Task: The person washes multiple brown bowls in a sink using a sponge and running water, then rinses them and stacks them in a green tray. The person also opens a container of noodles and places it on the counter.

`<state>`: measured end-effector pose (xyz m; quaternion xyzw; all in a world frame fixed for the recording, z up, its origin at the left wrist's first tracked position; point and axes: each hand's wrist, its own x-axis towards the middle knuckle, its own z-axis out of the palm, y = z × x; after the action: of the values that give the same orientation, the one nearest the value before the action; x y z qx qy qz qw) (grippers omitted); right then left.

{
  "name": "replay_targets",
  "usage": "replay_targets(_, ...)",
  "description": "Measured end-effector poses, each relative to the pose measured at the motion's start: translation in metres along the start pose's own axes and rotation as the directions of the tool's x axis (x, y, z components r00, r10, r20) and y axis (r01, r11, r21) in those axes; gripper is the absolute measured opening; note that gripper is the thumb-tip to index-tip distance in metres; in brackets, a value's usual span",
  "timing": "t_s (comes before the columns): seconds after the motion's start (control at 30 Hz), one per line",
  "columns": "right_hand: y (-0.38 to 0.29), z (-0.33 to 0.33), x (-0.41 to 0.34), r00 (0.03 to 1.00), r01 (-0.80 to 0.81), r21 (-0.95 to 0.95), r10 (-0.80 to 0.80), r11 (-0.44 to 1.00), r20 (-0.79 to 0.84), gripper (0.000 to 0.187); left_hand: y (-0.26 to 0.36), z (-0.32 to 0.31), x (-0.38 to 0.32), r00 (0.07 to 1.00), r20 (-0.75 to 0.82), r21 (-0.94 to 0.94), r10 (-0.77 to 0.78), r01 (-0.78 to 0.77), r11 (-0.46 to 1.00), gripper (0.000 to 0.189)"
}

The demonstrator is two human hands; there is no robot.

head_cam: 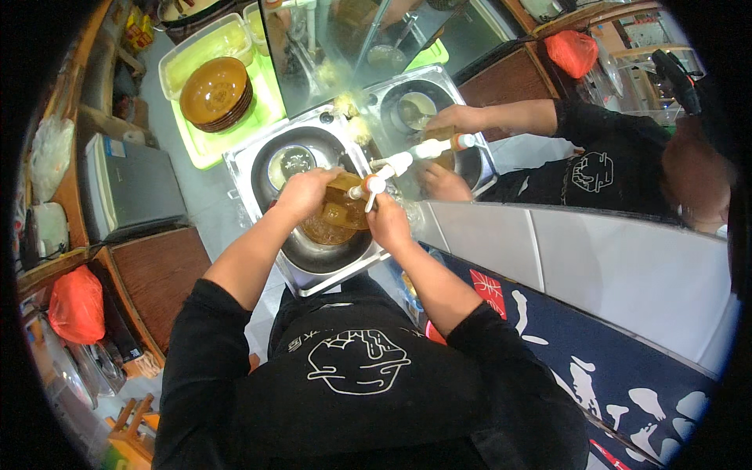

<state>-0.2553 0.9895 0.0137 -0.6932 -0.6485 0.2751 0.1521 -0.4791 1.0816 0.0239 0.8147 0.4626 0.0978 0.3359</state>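
A brown bowl [348, 210] is held tilted over the sink, just below the white tap [376, 183]. My left hand [306, 192] grips its left rim, and my right hand [389, 223] has its right edge, close beside the tap's lever. Under it another brown bowl [326, 234] sits in the stainless steel sink [326, 261], partly covered by the held one. Farther back in the basin stands a pale round container [292, 164] with liquid in it. Whether water is running from the tap is hard to tell.
Beyond the sink, a stack of brown bowls [216, 94] stands on a bright green tray [202, 154]. A mirror [499, 150] along the right wall reflects my arms and the sink. To the left are a grey box-shaped appliance [141, 188] and a red plastic bag [76, 305].
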Motion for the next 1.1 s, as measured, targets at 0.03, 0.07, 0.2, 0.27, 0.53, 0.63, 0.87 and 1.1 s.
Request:
replay_targets(0.03,0.013,0.011,0.014,0.999,0.013,0.001,-0.013,1.0,0.031,0.042,-0.005,0.001,-0.004,0.998,-0.049,-0.038,-0.051,0.049,0.998,0.046)
replay_targets(0.07,0.026,0.021,0.027,0.998,0.027,0.002,-0.027,1.0,0.063,0.037,-0.009,0.002,-0.011,0.99,-0.096,-0.08,-0.105,0.097,0.992,0.046)
replay_targets(0.2,0.062,0.065,0.059,0.995,0.087,-0.081,-0.083,0.993,0.047,0.025,-0.018,0.016,-0.028,0.893,-0.206,-0.382,-0.401,0.303,0.873,0.039)
replay_targets(0.27,0.059,0.086,0.05,0.962,-0.271,0.262,0.253,0.926,0.1,0.027,-0.021,0.034,-0.038,0.821,-0.215,-0.533,-0.529,0.355,0.768,0.035)
replay_targets(0.53,0.016,0.03,0.045,0.719,-0.688,0.572,0.31,0.447,0.623,0.016,-0.03,0.037,-0.064,0.729,0.316,-0.843,-0.607,0.509,0.173,0.029)
replay_targets(0.63,0.015,0.075,0.019,0.891,-0.396,0.72,0.429,0.569,0.151,0.025,-0.03,0.086,-0.059,0.568,0.334,-0.845,-0.752,0.533,0.027,0.025)
replay_targets(0.87,0.012,0.029,0.032,0.707,-0.706,0.548,0.399,0.448,0.584,0.009,-0.034,0.07,-0.068,0.699,0.235,-0.909,-0.675,0.404,0.102,0.015)
replay_targets(1.1,0.017,0.03,0.025,0.616,-0.777,0.497,0.3,0.386,0.728,0.027,-0.01,0.047,-0.067,0.696,0.153,-0.921,-0.701,0.358,0.154,0.026)
